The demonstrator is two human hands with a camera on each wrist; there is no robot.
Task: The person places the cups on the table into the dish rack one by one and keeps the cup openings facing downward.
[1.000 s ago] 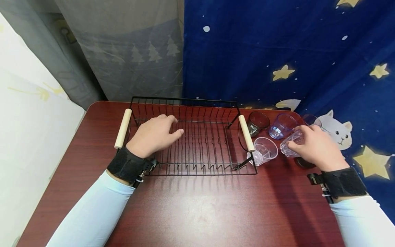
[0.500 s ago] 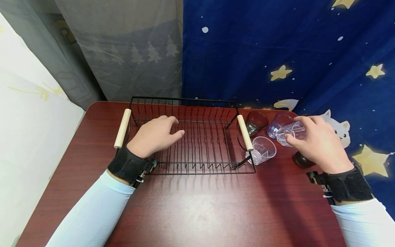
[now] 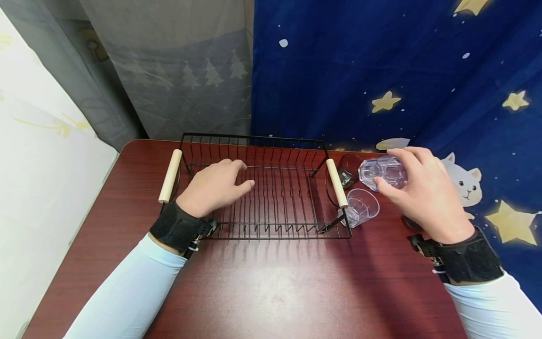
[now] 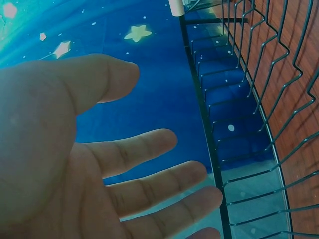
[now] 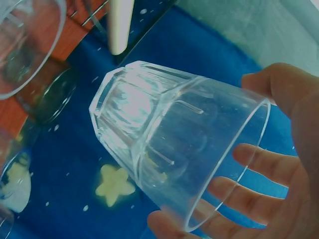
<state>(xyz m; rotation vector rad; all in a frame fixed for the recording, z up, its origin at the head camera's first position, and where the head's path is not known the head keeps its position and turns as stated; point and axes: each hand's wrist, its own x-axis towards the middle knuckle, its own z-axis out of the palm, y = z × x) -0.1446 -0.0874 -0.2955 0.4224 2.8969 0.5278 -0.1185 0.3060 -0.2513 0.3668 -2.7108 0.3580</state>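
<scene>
My right hand (image 3: 427,188) grips a clear tumbler (image 3: 371,173) near its rim, thumb on one side and fingers on the other. In the right wrist view this tumbler (image 5: 164,119) is tilted, its faceted base pointing away from the palm. Behind it in the head view, a bluish glass is mostly covered. My left hand (image 3: 213,186) hovers over the left part of a black wire dish rack (image 3: 271,188), fingers relaxed and holding nothing. Its spread fingers (image 4: 149,194) show beside the rack's wires in the left wrist view.
Beside the rack's right wooden handle (image 3: 337,183) stand a dark glass (image 3: 348,176) and another clear tumbler (image 3: 362,207). A second dark glass (image 3: 410,224) is partly hidden under my right hand. The reddish-brown table (image 3: 271,287) reaches back to a blue curtain (image 3: 330,70).
My right hand has lifted the clear tumbler and carried it left, from the right end of the glasses to over the bluish glass. The left hand has stayed over the rack.
</scene>
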